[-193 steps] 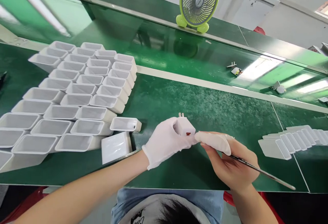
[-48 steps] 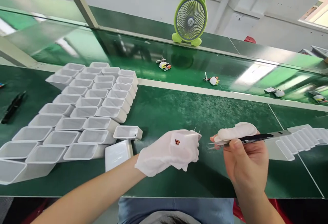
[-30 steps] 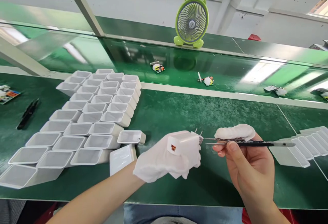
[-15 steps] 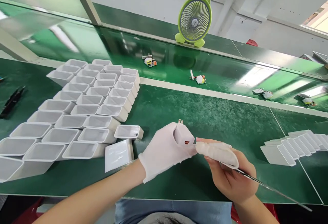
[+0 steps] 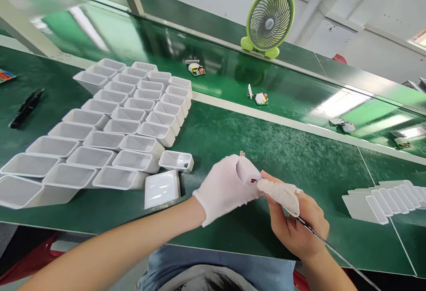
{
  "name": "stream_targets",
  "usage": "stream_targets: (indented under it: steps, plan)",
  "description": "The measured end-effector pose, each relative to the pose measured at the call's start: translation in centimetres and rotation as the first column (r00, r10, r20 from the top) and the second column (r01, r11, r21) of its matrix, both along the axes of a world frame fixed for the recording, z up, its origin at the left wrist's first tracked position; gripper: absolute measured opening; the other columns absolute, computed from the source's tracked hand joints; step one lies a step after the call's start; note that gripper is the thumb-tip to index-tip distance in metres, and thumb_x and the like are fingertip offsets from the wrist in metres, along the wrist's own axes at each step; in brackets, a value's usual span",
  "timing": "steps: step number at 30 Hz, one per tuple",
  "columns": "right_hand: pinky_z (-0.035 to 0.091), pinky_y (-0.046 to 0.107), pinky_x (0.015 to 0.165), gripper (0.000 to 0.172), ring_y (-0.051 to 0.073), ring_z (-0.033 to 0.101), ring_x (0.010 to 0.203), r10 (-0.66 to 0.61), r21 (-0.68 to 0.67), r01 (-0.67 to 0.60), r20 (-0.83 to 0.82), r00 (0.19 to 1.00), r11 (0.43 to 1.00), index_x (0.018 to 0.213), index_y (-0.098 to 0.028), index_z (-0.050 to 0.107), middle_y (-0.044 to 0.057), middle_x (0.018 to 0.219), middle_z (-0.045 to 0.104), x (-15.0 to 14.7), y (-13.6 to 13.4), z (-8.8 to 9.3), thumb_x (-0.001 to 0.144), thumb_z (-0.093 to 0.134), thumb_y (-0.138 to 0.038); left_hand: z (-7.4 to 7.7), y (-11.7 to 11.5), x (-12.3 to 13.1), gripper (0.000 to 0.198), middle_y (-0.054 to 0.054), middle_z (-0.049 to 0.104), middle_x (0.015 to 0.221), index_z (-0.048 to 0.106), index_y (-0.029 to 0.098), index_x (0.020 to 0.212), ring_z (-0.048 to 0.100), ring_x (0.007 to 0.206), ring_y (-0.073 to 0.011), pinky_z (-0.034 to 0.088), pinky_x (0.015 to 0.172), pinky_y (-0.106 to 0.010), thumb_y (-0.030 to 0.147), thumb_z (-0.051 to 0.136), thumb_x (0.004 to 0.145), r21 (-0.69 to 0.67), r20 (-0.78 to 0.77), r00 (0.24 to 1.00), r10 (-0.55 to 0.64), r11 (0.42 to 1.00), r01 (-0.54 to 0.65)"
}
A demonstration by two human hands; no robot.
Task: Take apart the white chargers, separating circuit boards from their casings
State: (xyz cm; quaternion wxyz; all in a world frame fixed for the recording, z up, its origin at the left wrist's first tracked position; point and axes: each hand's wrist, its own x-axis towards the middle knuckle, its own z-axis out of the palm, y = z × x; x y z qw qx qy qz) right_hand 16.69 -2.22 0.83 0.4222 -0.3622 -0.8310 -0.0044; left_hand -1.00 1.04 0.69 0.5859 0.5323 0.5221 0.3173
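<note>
While left hand (image 5: 224,189) curls closed round white plug (image 5: 246,170) | right hand (image 5: 301,226), fingers bunched, grips tweezers (image 5: 310,227)

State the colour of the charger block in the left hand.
The charger block is white, showing best in the head view.

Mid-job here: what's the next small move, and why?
I'd probably have the left hand tilt the charger so its port faces up more: the right hand holds the tool close to that port, yet the tool's tip is hidden.
</note>
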Motion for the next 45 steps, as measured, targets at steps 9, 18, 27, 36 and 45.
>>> stream_targets:
  steps: [9,18,27,36,45]
  plan:
    - [0.065,0.032,0.054,0.061,0.027,0.081,0.075,0.003,0.024,-0.002,-0.009,1.000,1.000,0.138,-0.029,0.060,0.001,0.092,0.083,-0.2,0.3,-0.4,0.084,0.074,-0.003,0.1,0.2,-0.1,0.032,0.002,0.051,0.067,0.043,0.022,0.062,0.039,0.063,-0.0121,0.036,0.050,-0.023,0.036,0.070,0.069,0.035,-0.077,0.997,0.013,0.999,-0.011]
    - [0.066,0.035,0.057,0.067,0.031,0.081,0.084,0.026,-0.023,-0.028,-0.073,0.997,0.999,0.136,-0.028,0.062,0.007,0.110,0.081,0.2,0.1,-0.8,0.079,0.076,0.003,0.0,0.1,-0.1,0.034,0.003,0.049,0.065,0.042,0.023,0.063,0.038,0.060,-0.0121,0.038,0.051,-0.025,0.041,0.070,0.070,0.046,-0.069,0.997,0.029,0.999,-0.026]
    - [0.063,0.035,0.052,0.060,0.028,0.080,0.069,-0.043,0.022,0.042,0.044,0.998,0.999,0.134,-0.032,0.063,0.004,0.097,0.083,0.5,0.0,-0.9,0.082,0.076,-0.004,0.0,0.1,-0.1,0.029,0.002,0.055,0.068,0.048,0.023,0.067,0.044,0.056,-0.0117,0.032,0.049,-0.026,0.037,0.073,0.069,-0.010,-0.064,0.996,0.061,0.998,-0.062]
    - [0.050,0.030,0.041,0.022,0.014,0.054,0.039,-0.213,0.204,0.166,0.235,0.949,0.965,0.101,-0.023,0.067,0.002,0.074,0.079,-0.4,-0.5,0.0,0.085,0.075,-0.010,0.6,0.4,-0.1,0.030,-0.001,0.062,0.067,0.053,0.023,0.064,0.052,0.057,-0.0141,0.034,0.050,-0.026,0.042,0.076,0.066,0.042,-0.130,0.989,0.072,0.997,-0.067]
    - [0.051,0.028,0.048,0.022,0.014,0.058,0.044,-0.238,0.184,0.193,0.269,0.933,0.964,0.096,-0.025,0.063,-0.004,0.062,0.069,-1.2,-0.7,0.2,0.086,0.073,-0.008,0.9,1.2,0.1,0.034,0.000,0.055,0.055,0.042,0.021,0.050,0.050,0.053,-0.0151,0.033,0.050,-0.028,0.034,0.067,0.071,0.134,-0.337,0.938,-0.076,0.983,0.127]
